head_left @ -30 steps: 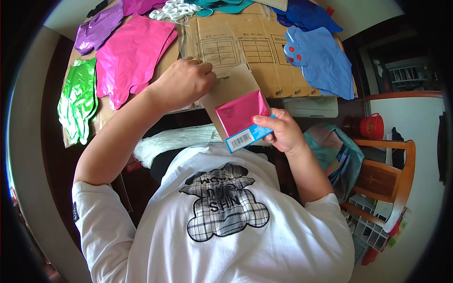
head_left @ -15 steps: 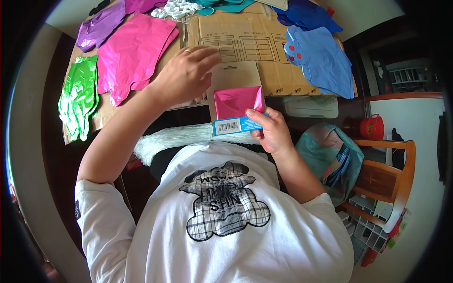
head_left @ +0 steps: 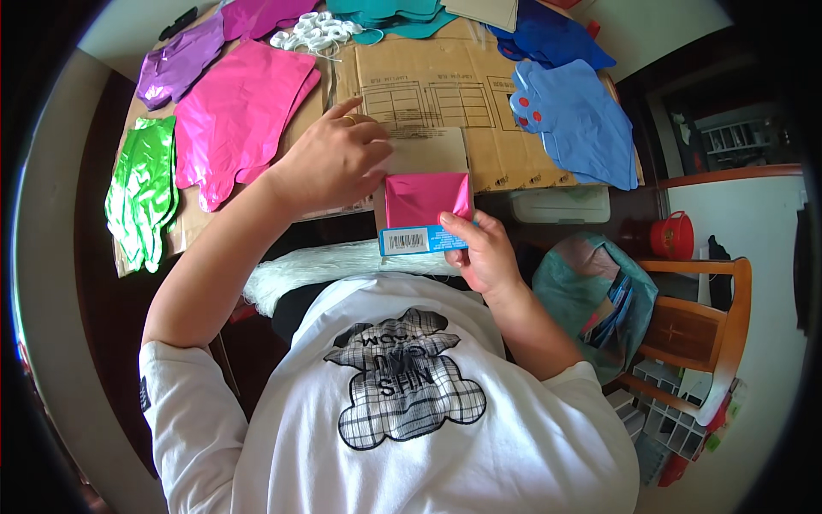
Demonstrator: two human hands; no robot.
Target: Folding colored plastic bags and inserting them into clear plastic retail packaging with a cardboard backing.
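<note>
My right hand (head_left: 484,248) holds a flat backing card with its thumb on the front and fingers behind. On the card lies a folded pink foil packet (head_left: 424,199), with a blue label strip (head_left: 437,238) bearing a barcode along the lower edge. The card's bare brown upper part (head_left: 432,150) reaches over the cardboard's front edge. Just left of the card, my left hand (head_left: 338,158) has its index finger stretched out and the other fingers bent loosely. Nothing shows in it; its thumb side is close to the card, and whether they touch I cannot tell.
Flattened cardboard (head_left: 428,68) covers the table. On it lie foil balloons in green (head_left: 141,193), pink (head_left: 240,111), purple (head_left: 180,64) and light blue (head_left: 578,120), plus white string coils (head_left: 312,32). White strands (head_left: 317,261) hang at the front. A teal bag (head_left: 565,283) sits by a wooden chair (head_left: 685,334).
The view has tilted slightly, so everything sits lower. My left index finger has lifted apart from the others. The hang hole in the card's top no longer shows. My right hand keeps its hold.
</note>
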